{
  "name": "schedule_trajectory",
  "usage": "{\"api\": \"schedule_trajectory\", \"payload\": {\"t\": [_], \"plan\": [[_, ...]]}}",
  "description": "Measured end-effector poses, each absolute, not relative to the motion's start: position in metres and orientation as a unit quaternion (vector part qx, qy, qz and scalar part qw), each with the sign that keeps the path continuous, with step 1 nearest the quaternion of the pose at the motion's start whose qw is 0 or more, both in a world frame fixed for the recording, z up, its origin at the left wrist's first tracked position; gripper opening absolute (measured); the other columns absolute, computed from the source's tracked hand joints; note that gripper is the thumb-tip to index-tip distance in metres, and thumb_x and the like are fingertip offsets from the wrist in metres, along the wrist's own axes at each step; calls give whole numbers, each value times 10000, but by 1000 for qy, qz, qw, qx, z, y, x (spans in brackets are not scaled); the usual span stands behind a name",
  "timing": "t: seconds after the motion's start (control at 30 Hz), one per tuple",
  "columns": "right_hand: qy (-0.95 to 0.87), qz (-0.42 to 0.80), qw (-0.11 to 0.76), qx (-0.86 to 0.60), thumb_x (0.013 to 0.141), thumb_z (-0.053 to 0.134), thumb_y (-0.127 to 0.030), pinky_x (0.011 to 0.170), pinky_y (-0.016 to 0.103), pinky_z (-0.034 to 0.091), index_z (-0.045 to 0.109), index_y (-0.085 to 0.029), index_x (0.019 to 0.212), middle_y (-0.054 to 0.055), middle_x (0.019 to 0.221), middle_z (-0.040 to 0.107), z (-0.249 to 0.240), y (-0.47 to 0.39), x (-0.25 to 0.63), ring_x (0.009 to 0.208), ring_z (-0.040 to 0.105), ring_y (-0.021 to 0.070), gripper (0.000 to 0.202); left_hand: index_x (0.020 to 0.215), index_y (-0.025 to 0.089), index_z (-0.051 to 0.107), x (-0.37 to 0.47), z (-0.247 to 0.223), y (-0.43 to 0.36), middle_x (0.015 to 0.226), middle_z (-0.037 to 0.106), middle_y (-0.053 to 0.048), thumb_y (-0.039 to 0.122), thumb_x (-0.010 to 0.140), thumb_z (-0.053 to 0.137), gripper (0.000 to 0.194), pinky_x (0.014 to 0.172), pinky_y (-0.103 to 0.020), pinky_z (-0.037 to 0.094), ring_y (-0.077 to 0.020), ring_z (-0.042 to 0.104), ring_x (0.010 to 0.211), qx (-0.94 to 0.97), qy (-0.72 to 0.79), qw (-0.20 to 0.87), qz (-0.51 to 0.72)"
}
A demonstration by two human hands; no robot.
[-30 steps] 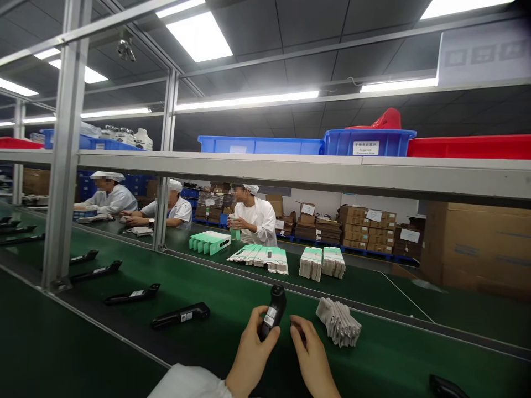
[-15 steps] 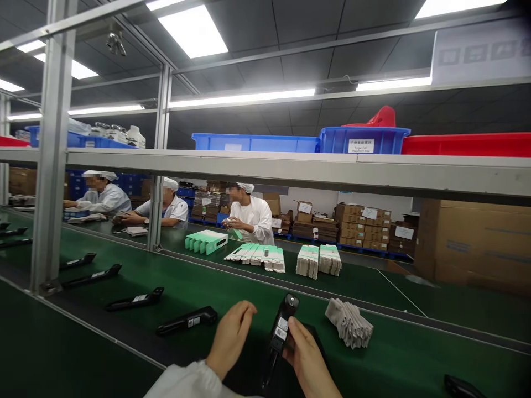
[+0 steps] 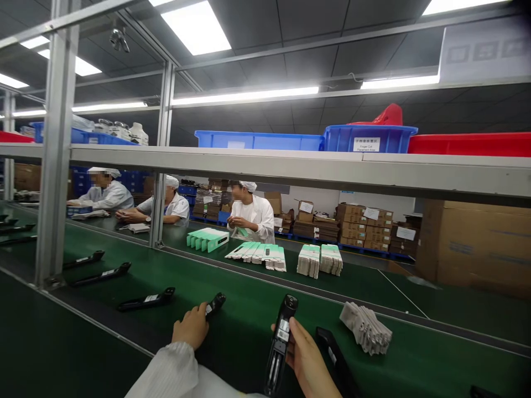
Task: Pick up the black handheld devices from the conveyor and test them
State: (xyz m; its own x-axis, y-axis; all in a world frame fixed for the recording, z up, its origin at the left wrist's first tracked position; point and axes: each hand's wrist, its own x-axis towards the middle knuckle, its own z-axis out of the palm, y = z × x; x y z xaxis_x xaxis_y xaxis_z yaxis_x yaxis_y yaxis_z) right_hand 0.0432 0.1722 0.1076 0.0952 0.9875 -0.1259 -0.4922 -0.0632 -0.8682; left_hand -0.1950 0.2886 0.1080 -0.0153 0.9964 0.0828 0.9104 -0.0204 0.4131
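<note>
My right hand holds a black handheld device upright, its rounded head up. White labels sit on its neck, and a long slot shows in the handle below. My left hand is closed over a second black device of the same kind on the green belt; its handle is hidden under my fingers. Just right of my right hand, another such device lies on the belt, its lower end partly out of sight behind my wrist.
More black devices lie spaced along the green belt to the left. A bundle of folded grey pieces rests at right. Beyond are green-and-white cartons and co-workers. A metal post and overhead shelf frame the belt.
My left hand has moved left and down onto the device lying there. The device in my right hand has turned slightly, showing its slot. The belt devices and grey bundle have shifted right.
</note>
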Motion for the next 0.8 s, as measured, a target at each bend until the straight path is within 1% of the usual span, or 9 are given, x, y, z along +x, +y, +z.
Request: {"api": "schedule_trajectory", "payload": {"t": [0.1, 0.2, 0.33, 0.4, 0.47, 0.53, 0.6, 0.7, 0.8], "plan": [[-307, 615, 604, -403, 521, 662, -681, 672, 285, 449, 639, -202, 933, 56, 897, 695, 107, 172, 40, 837, 628, 231, 632, 1139, 127, 509, -193, 106, 291, 1173, 548, -174, 58, 734, 365, 435, 943, -524, 311, -327, 425, 1188, 681, 675, 175, 223], [-319, 603, 609, -405, 557, 608, -715, 635, 262, 429, 650, -190, 855, 44, 826, 690, 106, 174, 39, 762, 627, 205, 606, 1190, 139, 475, -183, 108, 287, 1154, 573, -146, 160, 783, 403, 414, 905, -387, 411, -258, 516, 1117, 669, 640, 262, 273], [-361, 542, 580, -489, 674, 445, -745, 558, 236, 379, 655, -150, 644, 51, 574, 629, 96, 180, 42, 572, 554, 145, 632, 1104, 140, 526, -155, 115, 267, 930, 648, -100, 330, 819, 390, 368, 647, -262, 507, -185, 628, 833, 542, 529, 524, 390], [-370, 519, 563, -526, 702, 419, -729, 548, 247, 378, 631, -153, 590, 50, 523, 599, 88, 186, 45, 521, 527, 140, 624, 988, 107, 565, -138, 118, 254, 796, 636, -88, 349, 822, 375, 349, 513, -218, 479, -150, 608, 687, 457, 478, 624, 417], [-382, 486, 567, -545, 713, 461, -670, 561, 267, 398, 607, -176, 624, 36, 566, 606, 79, 193, 50, 514, 535, 147, 523, 934, 113, 575, -126, 120, 244, 731, 613, -61, 382, 820, 410, 336, 399, -183, 408, -119, 559, 584, 391, 427, 693, 429], [-408, 439, 564, -568, 688, 550, -562, 605, 290, 425, 603, -199, 721, 26, 653, 625, 70, 198, 57, 571, 568, 170, 368, 937, 132, 576, -117, 121, 236, 719, 603, -40, 448, 798, 475, 360, 345, -170, 359, -106, 524, 540, 348, 376, 742, 433], [-430, 394, 547, -600, 640, 624, -427, 705, 318, 439, 615, -211, 840, 48, 795, 654, 64, 201, 66, 740, 608, 219, 294, 953, 141, 576, -112, 121, 231, 729, 603, -35, 507, 772, 511, 413, 337, -171, 355, -104, 514, 533, 340, 350, 763, 424], [-456, 317, 497, -666, 601, 634, -288, 856, 370, 400, 625, -210, 963, 113, 1054, 623, 60, 202, 78, 1024, 549, 299, 371, 958, 134, 575, -107, 124, 224, 727, 602, -43, 514, 786, 486, 427, 343, -171, 346, -106, 513, 539, 338, 340, 779, 406], [-462, 283, 471, -696, 603, 614, -236, 956, 414, 327, 629, -174, 1025, 160, 1217, 537, 64, 199, 83, 1180, 429, 344, 427, 953, 134, 560, -100, 127, 217, 731, 595, -50, 461, 819, 428, 377, 366, -172, 332, -111, 517, 565, 354, 336, 772, 408]]}}
